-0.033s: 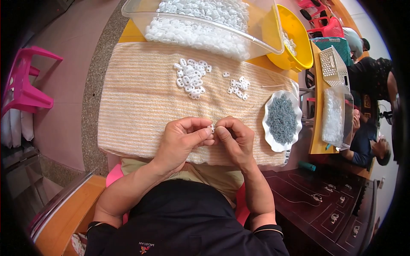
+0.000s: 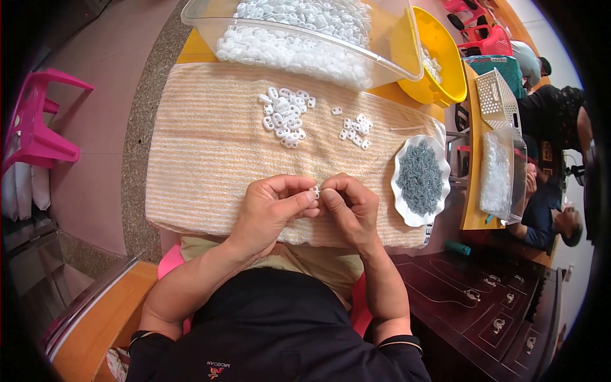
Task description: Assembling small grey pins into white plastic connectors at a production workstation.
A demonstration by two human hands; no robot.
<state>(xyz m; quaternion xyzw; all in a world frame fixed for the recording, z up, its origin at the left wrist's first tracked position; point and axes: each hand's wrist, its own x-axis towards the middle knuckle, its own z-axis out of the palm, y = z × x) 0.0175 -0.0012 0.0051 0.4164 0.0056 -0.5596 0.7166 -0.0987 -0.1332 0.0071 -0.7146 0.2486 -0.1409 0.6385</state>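
Note:
Close to the near edge of the towel, my left hand (image 2: 275,205) pinches a small white plastic piece with holes (image 2: 316,191) between thumb and fingers. My right hand (image 2: 352,207) meets it from the other side, its thumb and forefinger pressed together at the piece. Whatever the right fingertips grip is too small and covered to make out. Beyond my hands lie a larger pile of white two-holed oval pieces (image 2: 284,116) and a smaller group of white pieces (image 2: 355,131). To the right, a white scalloped dish (image 2: 401,207) holds many small grey-blue parts (image 2: 419,178).
A striped towel (image 2: 197,159) covers the table. At its far side stand a clear plastic bin (image 2: 388,54) full of white pieces and a yellow basin (image 2: 449,89). Pink stools (image 2: 48,124) flank the left. On the right, a co-worker (image 2: 544,210) sits by another bin (image 2: 503,175).

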